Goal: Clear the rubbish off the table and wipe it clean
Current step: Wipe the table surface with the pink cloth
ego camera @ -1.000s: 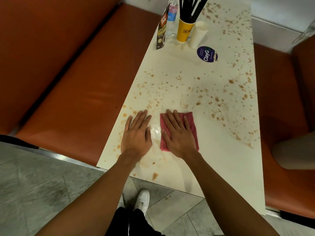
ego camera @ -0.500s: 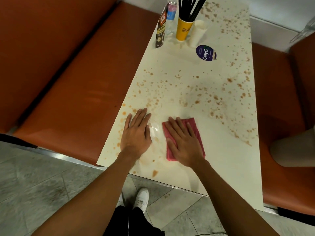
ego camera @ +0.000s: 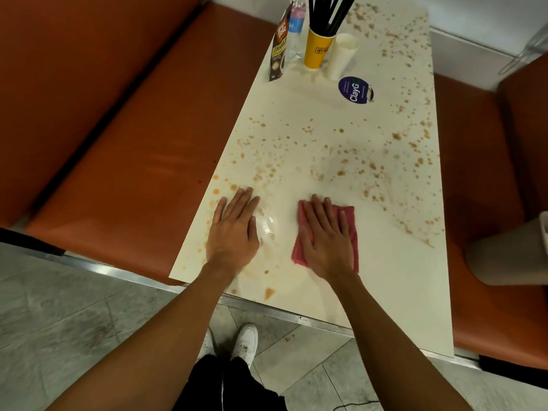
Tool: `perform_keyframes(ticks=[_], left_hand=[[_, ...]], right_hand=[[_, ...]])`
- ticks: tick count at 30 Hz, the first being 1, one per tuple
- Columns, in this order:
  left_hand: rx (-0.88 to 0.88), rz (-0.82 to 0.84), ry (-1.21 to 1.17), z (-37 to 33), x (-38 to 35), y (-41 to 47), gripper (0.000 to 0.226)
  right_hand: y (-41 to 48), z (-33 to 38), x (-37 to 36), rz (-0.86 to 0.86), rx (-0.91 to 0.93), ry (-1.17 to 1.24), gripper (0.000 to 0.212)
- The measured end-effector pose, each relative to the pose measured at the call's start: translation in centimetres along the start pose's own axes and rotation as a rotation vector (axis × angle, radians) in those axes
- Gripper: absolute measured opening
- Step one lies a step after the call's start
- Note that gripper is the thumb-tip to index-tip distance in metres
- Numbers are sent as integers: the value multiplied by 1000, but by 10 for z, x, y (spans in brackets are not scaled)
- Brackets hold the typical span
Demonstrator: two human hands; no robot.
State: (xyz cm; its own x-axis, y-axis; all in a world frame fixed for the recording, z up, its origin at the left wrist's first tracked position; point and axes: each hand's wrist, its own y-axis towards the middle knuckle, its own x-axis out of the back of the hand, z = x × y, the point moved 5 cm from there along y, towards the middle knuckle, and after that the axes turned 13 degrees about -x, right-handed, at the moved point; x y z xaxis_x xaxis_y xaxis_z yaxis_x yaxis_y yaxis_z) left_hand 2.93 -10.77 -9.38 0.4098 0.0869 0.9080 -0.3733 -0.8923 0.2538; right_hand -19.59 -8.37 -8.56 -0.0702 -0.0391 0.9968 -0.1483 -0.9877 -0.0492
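Note:
A long cream table (ego camera: 394, 280) is spattered with brown stains, thickest across its middle and right side. My right hand (ego camera: 327, 238) lies flat, fingers spread, pressing a folded pink cloth (ego camera: 351, 223) onto the tabletop near the front. To its left, my left hand (ego camera: 235, 229) rests palm down on the table with nothing under it, beside a wet shiny patch (ego camera: 267, 226). At the far end stand a coffee sachet (ego camera: 279, 48), a plastic bottle (ego camera: 296, 28), a yellow cup (ego camera: 316, 48) full of black straws and a white cup (ego camera: 341, 54).
A round dark blue sticker (ego camera: 355, 89) lies flat near the cups. Orange bench seats (ego camera: 133, 161) flank the table on both sides. A person's leg (ego camera: 510, 253) rests on the right bench. Grey floor tiles and my white shoes (ego camera: 246, 341) show below the table's front edge.
My right hand has slid the pink cloth rightward along the tabletop, away from my left hand. The left hand has stayed planted in place.

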Motion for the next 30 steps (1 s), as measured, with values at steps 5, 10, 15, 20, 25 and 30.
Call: perform_keyframes(ticks=[5,10,15,20,25,30], left_hand=[[8,21,26,0,2,-4,56],[-4,5,2,2,2,-6,54],[7,4,16,1,2,-8,55],[6,-10,0,0,4,-9,55],[15,-24,-11,0,5,-11,55],[16,-22,-3,0,4,-11,55]], right_hand=[[-5,43,-5,38,45,32,63],[-33,7,-2,53,293,-7,63],[-1,31,-2,21,-83,35,64],[-52,40,-3,68,308,20,63],[-24,2,-3,23,-29,9,63],[-35,56,-7,42,-6,40,66]])
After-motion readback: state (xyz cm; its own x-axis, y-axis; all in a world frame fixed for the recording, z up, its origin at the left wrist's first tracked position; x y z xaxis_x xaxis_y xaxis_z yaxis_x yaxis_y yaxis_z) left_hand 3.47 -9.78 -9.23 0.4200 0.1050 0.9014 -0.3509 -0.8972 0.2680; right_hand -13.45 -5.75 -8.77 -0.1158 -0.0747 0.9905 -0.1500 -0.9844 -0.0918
